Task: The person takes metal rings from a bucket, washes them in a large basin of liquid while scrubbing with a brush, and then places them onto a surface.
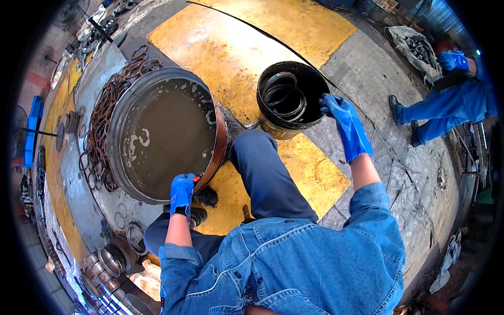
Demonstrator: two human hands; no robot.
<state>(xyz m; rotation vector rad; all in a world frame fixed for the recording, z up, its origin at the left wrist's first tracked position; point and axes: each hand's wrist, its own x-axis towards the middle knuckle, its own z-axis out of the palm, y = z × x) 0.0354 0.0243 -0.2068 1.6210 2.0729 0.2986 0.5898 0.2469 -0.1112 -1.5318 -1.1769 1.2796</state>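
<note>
My left hand (182,190), in a blue rubber glove, is closed at the near rim of a wide round metal tub (218,139). A small red tip (197,179) pokes out beside its fingers; the rest of that thing is hidden. Murky brown water (170,131) with patches of foam fills the tub. My right hand (338,107), gloved in blue too, has its fingers curled in at the right rim of a black-lined bucket (270,118). What they hold, if anything, does not show. Several dark, wet rings (286,97) lie inside the bucket.
Rusty rings (100,123) are heaped left of the tub, with loose rings (121,215) nearer me. A dark brush-like clump (206,196) lies by my foot. Another person (446,102) in blue stands at the right, near a sack of dark parts (418,50). Metal cylinders (107,270) stand lower left.
</note>
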